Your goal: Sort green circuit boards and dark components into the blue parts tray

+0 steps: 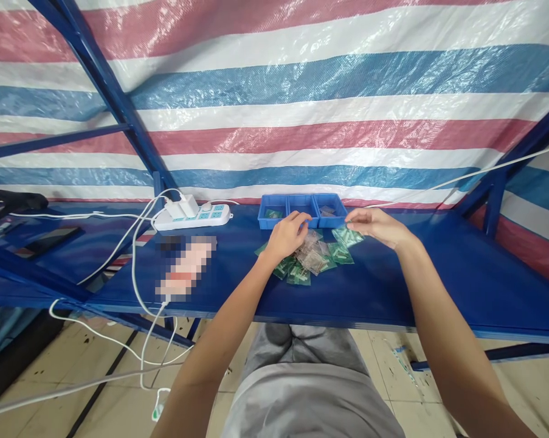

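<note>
A loose pile of small clear and green plastic bags (313, 255) lies on the blue table in front of me. Behind it stands a blue tray (274, 223) with three compartments. Green bags are in its left compartment and clear ones in the right. My left hand (290, 234) hovers over the pile's left back part, near the middle compartment, fingers loosely bent and slightly apart; nothing shows in them. With thumb and fingers, my right hand (379, 226) pinches the upper edge of a small green plastic bag (347, 236) in front of the right compartment.
A white power strip (196, 216) with plugs and looping white cables stands left of the tray. A blurred-out pinkish object (187, 267) lies nearer, with a cable at its end. Blue metal posts (140, 131) rise at both sides. A striped sheet (310, 134) hangs behind.
</note>
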A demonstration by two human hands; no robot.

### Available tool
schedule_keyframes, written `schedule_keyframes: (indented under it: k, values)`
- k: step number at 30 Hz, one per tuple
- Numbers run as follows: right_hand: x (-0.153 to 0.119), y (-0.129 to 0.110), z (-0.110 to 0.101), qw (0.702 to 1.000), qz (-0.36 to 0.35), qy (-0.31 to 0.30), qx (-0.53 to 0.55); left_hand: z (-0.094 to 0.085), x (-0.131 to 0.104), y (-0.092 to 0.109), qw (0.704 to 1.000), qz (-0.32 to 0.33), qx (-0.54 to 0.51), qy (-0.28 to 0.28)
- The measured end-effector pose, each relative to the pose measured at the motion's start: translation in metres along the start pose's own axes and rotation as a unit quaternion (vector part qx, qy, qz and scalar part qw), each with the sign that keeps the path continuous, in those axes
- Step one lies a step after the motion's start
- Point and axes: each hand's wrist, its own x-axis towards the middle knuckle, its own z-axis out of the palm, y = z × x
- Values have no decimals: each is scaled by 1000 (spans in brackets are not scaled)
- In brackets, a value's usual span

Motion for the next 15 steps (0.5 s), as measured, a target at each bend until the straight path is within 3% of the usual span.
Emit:
schedule_keyframes:
  k: [4, 8, 15]
  values:
    - [12, 1, 50, 980, -50, 105, 162, -4, 1, 2, 1000, 8, -6, -1]
    - [17, 7, 91, 967, -60, 119, 219, -7, 1, -3, 1000, 26, 2, 3]
    - [15, 13, 95, 959, -47, 119, 251, -6, 1, -12, 999, 42, 22, 1]
